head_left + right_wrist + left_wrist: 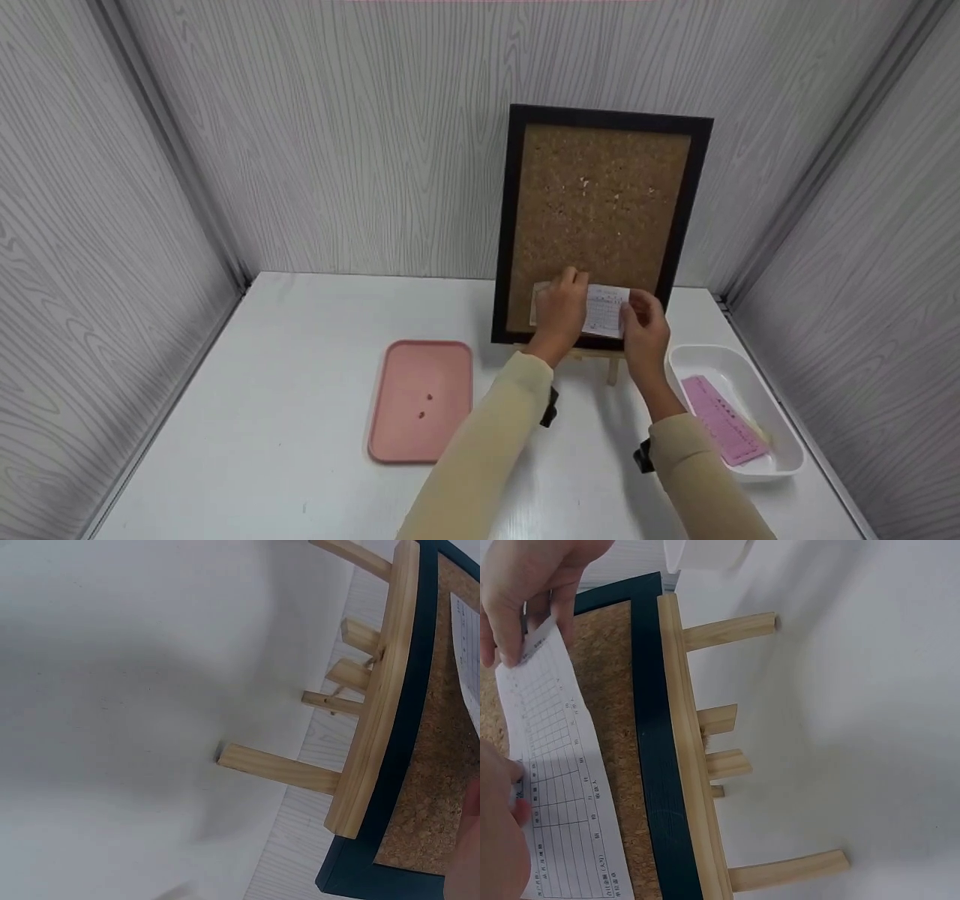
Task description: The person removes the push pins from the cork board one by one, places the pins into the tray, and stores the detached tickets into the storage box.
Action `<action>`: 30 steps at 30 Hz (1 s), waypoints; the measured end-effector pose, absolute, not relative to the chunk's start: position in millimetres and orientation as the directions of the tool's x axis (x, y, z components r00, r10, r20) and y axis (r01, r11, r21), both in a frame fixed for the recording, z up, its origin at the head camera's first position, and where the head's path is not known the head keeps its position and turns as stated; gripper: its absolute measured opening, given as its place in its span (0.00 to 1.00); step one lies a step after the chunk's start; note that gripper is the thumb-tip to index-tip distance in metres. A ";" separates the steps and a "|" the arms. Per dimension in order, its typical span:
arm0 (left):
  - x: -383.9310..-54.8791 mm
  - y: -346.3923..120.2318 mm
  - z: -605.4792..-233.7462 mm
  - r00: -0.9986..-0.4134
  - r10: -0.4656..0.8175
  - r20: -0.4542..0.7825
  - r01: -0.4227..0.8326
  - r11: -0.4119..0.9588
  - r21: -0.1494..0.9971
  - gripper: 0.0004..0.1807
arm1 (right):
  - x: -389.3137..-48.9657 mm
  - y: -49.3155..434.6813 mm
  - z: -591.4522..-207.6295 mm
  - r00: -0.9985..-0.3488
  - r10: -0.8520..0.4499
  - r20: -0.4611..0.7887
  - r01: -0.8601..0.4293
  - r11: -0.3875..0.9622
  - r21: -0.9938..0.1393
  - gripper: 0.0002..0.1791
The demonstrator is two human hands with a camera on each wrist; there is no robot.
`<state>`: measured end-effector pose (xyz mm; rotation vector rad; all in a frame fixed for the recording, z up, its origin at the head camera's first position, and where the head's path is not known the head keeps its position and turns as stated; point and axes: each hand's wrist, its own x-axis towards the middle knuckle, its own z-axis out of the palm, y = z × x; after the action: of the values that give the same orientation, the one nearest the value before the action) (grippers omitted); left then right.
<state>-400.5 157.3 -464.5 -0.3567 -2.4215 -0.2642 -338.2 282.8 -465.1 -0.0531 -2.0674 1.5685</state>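
Note:
A white printed form with a ruled table lies against the lower part of a black-framed cork board. My right hand pinches the form's right end between thumb and fingers; in the left wrist view that end bends away from the cork. The left hand is over the form's left part, its fingertips against the paper. In the left wrist view those fingers are bent at the sheet's edge, and whether anything small is between them is hidden. The right wrist view catches only part of the form.
A wooden easel holds up the board. Left of it lies a pink tray with two small dark red objects. At the right stands a white bin with pink printed slips. Pale wood-grain walls enclose the table.

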 end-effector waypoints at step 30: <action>-399.5 158.4 -460.6 -0.752 0.215 0.623 0.356 0.928 0.108 0.09 | -366.4 301.7 -495.3 -0.836 0.342 0.428 -0.318 0.334 -0.887 0.16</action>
<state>-399.5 158.4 -460.6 -0.4045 -2.4459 -0.2914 -366.4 301.7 -495.3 -0.0210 -2.0451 1.5426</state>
